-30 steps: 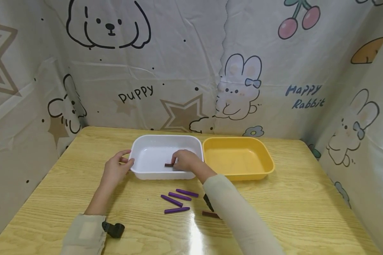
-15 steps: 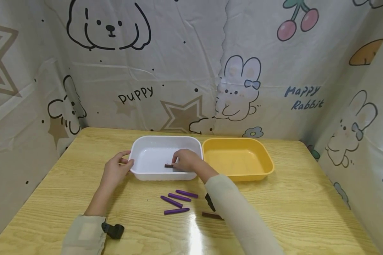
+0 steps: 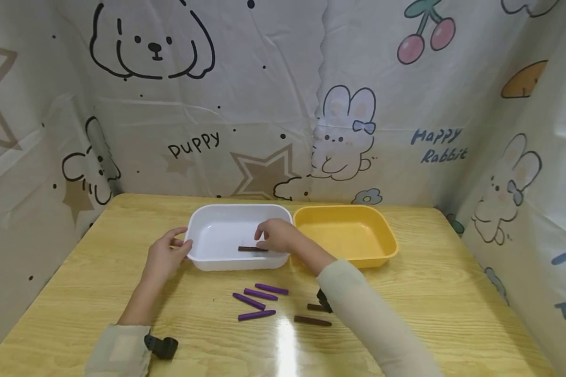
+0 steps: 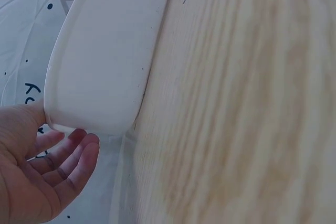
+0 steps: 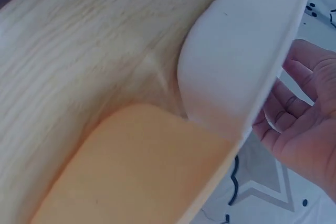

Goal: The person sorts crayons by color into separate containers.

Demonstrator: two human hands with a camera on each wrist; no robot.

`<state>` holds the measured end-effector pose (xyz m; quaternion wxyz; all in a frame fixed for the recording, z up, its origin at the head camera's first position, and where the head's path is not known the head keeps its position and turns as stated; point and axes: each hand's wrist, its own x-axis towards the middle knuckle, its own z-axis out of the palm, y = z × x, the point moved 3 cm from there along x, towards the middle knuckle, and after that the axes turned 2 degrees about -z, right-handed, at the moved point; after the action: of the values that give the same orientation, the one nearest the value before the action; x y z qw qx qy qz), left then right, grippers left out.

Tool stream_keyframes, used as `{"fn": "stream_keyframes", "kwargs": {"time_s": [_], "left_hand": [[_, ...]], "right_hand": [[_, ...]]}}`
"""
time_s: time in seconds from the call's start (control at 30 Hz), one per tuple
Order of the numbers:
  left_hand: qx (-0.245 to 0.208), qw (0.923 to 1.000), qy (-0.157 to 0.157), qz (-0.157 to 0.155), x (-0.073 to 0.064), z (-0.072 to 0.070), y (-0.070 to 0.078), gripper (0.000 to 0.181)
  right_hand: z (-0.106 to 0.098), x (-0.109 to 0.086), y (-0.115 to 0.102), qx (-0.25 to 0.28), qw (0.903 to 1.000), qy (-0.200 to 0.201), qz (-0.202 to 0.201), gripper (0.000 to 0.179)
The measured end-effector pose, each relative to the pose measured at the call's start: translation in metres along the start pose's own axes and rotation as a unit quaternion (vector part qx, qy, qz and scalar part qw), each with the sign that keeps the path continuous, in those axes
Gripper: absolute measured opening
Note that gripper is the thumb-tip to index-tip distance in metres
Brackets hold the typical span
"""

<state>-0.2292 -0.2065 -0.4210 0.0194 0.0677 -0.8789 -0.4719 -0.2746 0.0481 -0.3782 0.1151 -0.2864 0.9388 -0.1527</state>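
My left hand point(image 3: 164, 256) holds the left end of the white plastic tray point(image 3: 238, 264), thumb at the rim. In the left wrist view the fingers point(image 4: 79, 174) curl by its outer wall. Inside that tray my right hand point(image 3: 275, 235) hovers over a brown crayon point(image 3: 247, 249) lying on the bottom. Its thumb and index finger stand apart, and the crayon's right end is partly covered by the hand. The right wrist view shows the right hand point(image 5: 310, 114) beyond the tray's rim, its fingertips hidden by the wall.
A yellow tray point(image 3: 346, 262) stands against the white one's right side. In front lie several purple crayons point(image 3: 257, 315). Two more brown crayons point(image 3: 313, 321) are beside my right sleeve, one partly covered. A patterned cloth point(image 3: 264, 104) hangs behind the wooden table point(image 3: 207, 340).
My right thumb and index finger have parted and let go of the brown crayon, which now shows more of its length. The right forearm has shifted right, uncovering another brown crayon.
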Motion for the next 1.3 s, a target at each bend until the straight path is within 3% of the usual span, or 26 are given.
{"fn": "stream_keyframes", "kwargs": {"time_s": [0.33,0.67,1.0,1.3], "left_hand": [[0.018,0.9998,-0.004,0.006,-0.001,0.001,0.0,0.048],[0.037,0.9993,-0.005,0.009,-0.003,0.0,0.003,0.049],[0.047,0.9986,-0.019,0.012,-0.003,-0.001,0.001,0.05],[0.057,0.998,-0.028,0.007,-0.003,0.001,0.002,0.052]], "right_hand": [[-0.017,-0.038,0.001,-0.015,0.9985,0.026,-0.047,0.014],[-0.023,-0.079,0.01,-0.008,0.9968,0.043,-0.066,0.014],[-0.01,-0.12,0.022,0.014,0.9965,0.048,-0.067,0.013],[0.011,-0.161,0.053,0.036,0.9968,0.059,-0.041,0.012]]}}
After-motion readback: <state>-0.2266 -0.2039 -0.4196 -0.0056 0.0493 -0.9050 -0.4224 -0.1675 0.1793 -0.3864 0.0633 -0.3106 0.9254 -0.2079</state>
